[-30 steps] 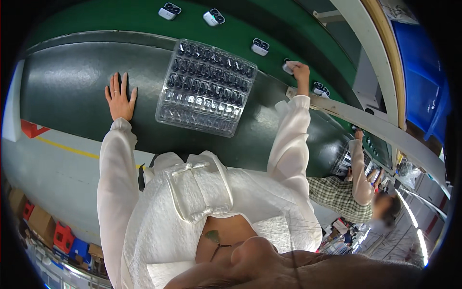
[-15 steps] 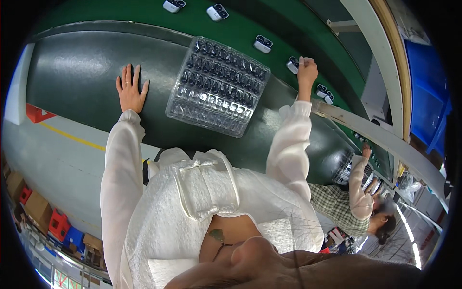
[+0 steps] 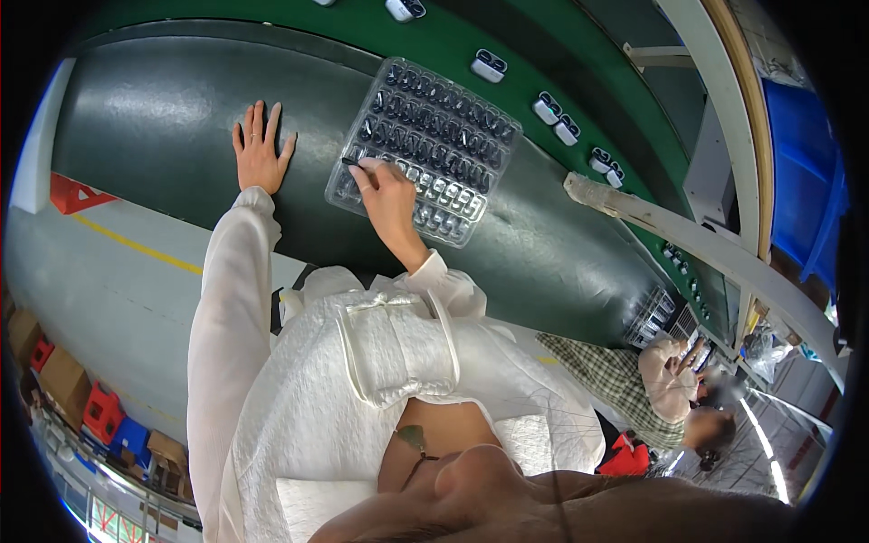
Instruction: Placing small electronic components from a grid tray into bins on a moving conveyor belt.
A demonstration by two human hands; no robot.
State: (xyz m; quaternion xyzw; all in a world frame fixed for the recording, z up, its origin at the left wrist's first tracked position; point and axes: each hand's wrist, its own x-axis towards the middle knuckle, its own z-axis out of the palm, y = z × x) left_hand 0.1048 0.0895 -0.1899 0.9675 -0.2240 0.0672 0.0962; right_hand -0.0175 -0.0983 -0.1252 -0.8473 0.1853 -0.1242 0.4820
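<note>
My left hand (image 3: 262, 158) lies flat on the dark green work table (image 3: 181, 109), fingers spread, with nothing in it. To its right rests a clear plastic blister tray (image 3: 367, 95). Small dark pieces that look like earbuds fill the tray's far rows; the near rows look mostly clear. My right hand (image 3: 389, 199) is over the tray's left near part, pinching a small dark earbud (image 3: 350, 162) between thumb and fingertips. Beyond the tray, white earbud cases (image 3: 490, 65) with dark tops stand on a green conveyor belt (image 3: 434, 50).
A pale bar (image 3: 652, 217) crosses above the belt on the right. Farther right sits a co-worker (image 3: 625, 385) in a checked garment, beside another clear tray (image 3: 650, 317). A blue bin (image 3: 806, 172) stands at the far right. Boxes (image 3: 68, 385) lie on the left floor.
My right hand has come from a case on the belt, left and nearer, to the tray, now with a dark earbud. My left hand stays flat. The view has shifted slightly.
</note>
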